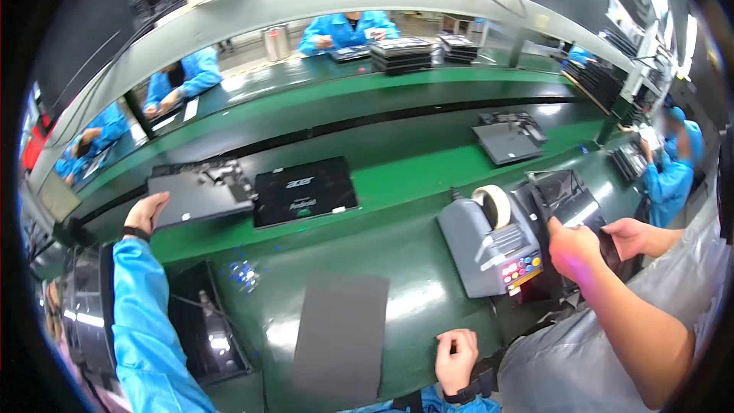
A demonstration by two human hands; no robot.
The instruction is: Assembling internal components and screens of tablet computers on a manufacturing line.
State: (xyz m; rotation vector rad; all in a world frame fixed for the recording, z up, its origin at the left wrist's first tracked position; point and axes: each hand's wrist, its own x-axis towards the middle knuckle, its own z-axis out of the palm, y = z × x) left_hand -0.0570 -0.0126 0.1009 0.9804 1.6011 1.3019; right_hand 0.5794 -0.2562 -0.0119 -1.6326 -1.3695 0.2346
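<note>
My left hand [145, 213] reaches out to the far left, fingers closed on the left edge of a flat grey panel [195, 200]. Dark electronic parts and cables lie along that panel's far side. Just right of it is a black screen panel [306, 190] with white printing. Curled loosely near the table's front edge, my right hand [456, 358] shows nothing in its fingers. A dark grey rectangular mat [342, 336] lies on the green table between my arms. Beside my left sleeve rests a glossy black screen [208, 325].
A grey tape dispenser [489, 248] with a tape roll stands right of centre. Next to it, a co-worker's hands [577, 248] hold a black panel [567, 199]. Small blue bits [245, 275] are scattered on the table. Another grey panel [508, 141] sits farther back.
</note>
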